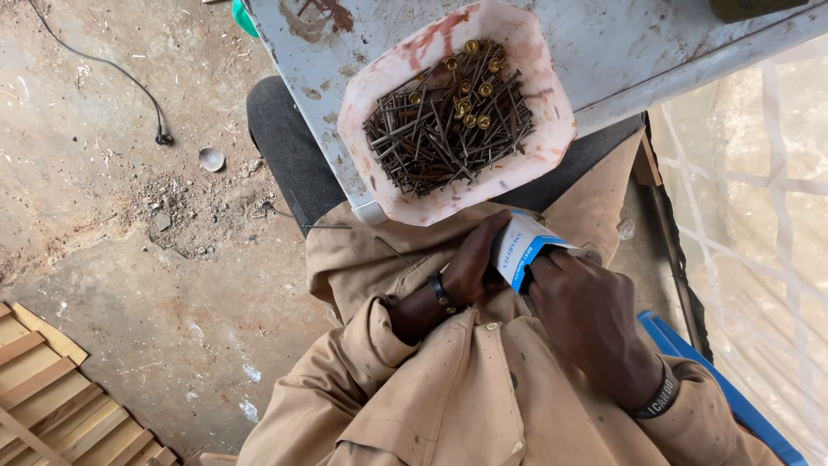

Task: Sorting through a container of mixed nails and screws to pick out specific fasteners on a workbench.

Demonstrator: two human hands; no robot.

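Below the camera, a dusty concrete floor (112, 198) is being shown across the left half, with a black cable (103, 65) lying on it and wooden slats (52, 406) stacked at the lower left corner. At the top, a grey metal table (638, 43), stained with rust, is being seen from above. At its near edge, a pale, smeared tub (539, 164) is being kept, its rim overhanging the person's lap. Inside it a heap of dark nails (431, 142) is being held, with some brass-headed tacks (470, 91) scattered on top of the heap. A tan work shirt (466, 397) is being worn, and a blue plastic edge (716, 380) is being glimpsed by the right arm.

Just below the tub, in front of the chest, a small white and blue box (522, 246) is being held between both hands. It is being gripped from the left by the left hand (470, 263), whose fingers are being curled around its side. It is being clasped from the right by the right hand (586, 306), thumb pressed on its near face. A dark band is being worn on each wrist.
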